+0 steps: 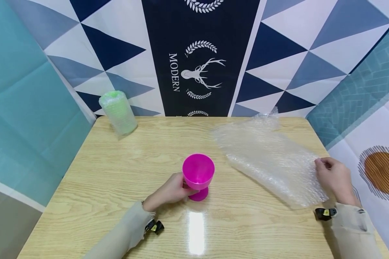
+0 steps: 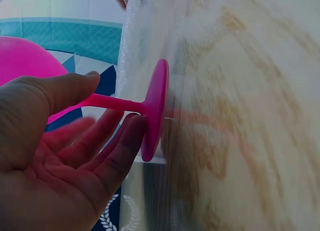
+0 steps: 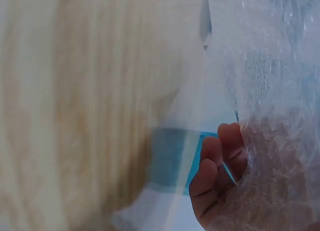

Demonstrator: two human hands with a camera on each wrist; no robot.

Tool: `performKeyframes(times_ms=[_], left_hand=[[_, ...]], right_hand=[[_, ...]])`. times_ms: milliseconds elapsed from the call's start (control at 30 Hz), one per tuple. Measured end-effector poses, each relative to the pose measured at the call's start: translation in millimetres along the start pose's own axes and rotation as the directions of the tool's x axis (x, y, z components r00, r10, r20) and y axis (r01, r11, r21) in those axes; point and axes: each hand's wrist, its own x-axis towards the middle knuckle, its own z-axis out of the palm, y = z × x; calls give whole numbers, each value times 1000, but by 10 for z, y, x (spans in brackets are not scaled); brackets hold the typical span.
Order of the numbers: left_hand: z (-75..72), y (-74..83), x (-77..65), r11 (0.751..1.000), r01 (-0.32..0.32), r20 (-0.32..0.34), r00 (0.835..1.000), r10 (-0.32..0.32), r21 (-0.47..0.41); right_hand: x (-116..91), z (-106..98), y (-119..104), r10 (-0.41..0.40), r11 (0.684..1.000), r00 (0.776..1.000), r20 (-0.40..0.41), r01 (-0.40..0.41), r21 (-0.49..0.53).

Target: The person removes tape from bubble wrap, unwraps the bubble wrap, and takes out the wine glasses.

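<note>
A bright pink plastic goblet (image 1: 198, 171) stands upright near the middle of the table. My left hand (image 1: 172, 189) holds it by the stem, below the bowl; the left wrist view has the thumb on one side and the fingers about the stem, near the round foot (image 2: 157, 111). A clear sheet of bubble wrap (image 1: 272, 154) lies spread out to the goblet's right. At its right edge my right hand (image 1: 337, 178) pinches the sheet. Up close in the right wrist view, the wrap (image 3: 280, 91) covers part of that hand, and some fingertips (image 3: 204, 178) show beside it.
A stack of green items in clear wrapping (image 1: 118, 112) stands at the table's back left corner. Patterned cloth hangs behind the wooden table (image 1: 94, 187) and along both sides. Each sleeve carries a small black camera.
</note>
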Motion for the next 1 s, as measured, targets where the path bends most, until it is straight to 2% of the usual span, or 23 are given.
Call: performKeyframes(times_ms=[167, 300, 433, 567, 767, 867, 1000], left_hand=[[16, 0, 4, 1000, -17, 8, 1000, 17, 25], [28, 4, 2, 999, -32, 4, 999, 32, 25], [42, 0, 8, 999, -42, 3, 999, 42, 31], [52, 4, 15, 999, -28, -9, 1000, 28, 18], [65, 23, 43, 999, -19, -76, 997, 16, -38], [72, 23, 49, 998, -38, -102, 994, 32, -57], [94, 31, 65, 995, -42, -97, 995, 34, -90]], right_hand=[[-22, -35, 89, 78, 997, 996, 50, -77, -14], [-52, -92, 89, 59, 998, 995, 82, -59, -5], [-94, -140, 8, -36, 999, 999, 8, 36, 14], [-122, -217, -132, -99, 995, 994, -50, 99, 0], [-201, -237, -417, -178, 984, 984, -29, 176, -36], [-271, -131, -586, -250, 968, 968, -4, 250, -27], [-381, 46, -789, -385, 923, 922, 30, 385, 7]])
